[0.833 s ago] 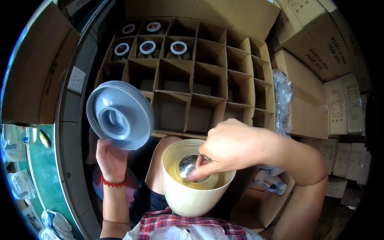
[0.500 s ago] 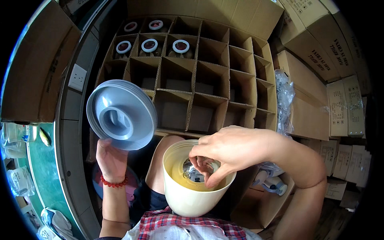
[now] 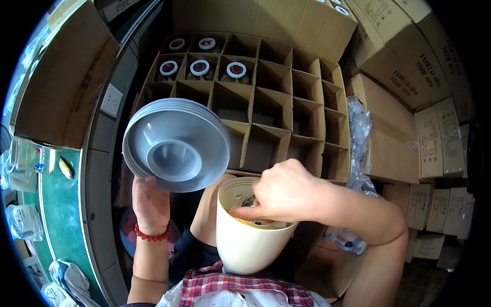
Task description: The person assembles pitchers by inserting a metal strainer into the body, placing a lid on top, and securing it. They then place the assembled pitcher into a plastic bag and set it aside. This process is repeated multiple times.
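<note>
A grey-blue screw lid (image 3: 134, 148) with ribbed thread and a round recess is held up by my left hand (image 3: 150, 207), its fingers gripping the lower rim. Between my legs stands a cream tub (image 3: 250, 248), upright with its mouth facing up. My right hand (image 3: 286, 192) reaches down into the tub's mouth. Its fingers are curled, with the thumb laid across the opening; the fingertips are hidden inside. Part of a shiny metallic piece (image 3: 249, 201) shows beside the fingers, but I cannot tell whether they grip it.
Ahead lies a large divided carton (image 3: 271, 112) with several white-rimmed jars (image 3: 236, 70) in its far-left cells. A green worktop (image 3: 61, 204) runs along the left. Clear plastic wrap (image 3: 359, 138) and stacked cartons (image 3: 391, 128) stand right. An opened box (image 3: 327, 266) sits below my right arm.
The lid has shifted right, nearer the tub, and tilted. My right hand has turned and gone deeper into the tub, covering more of the shiny piece. The whole view has shifted slightly.
</note>
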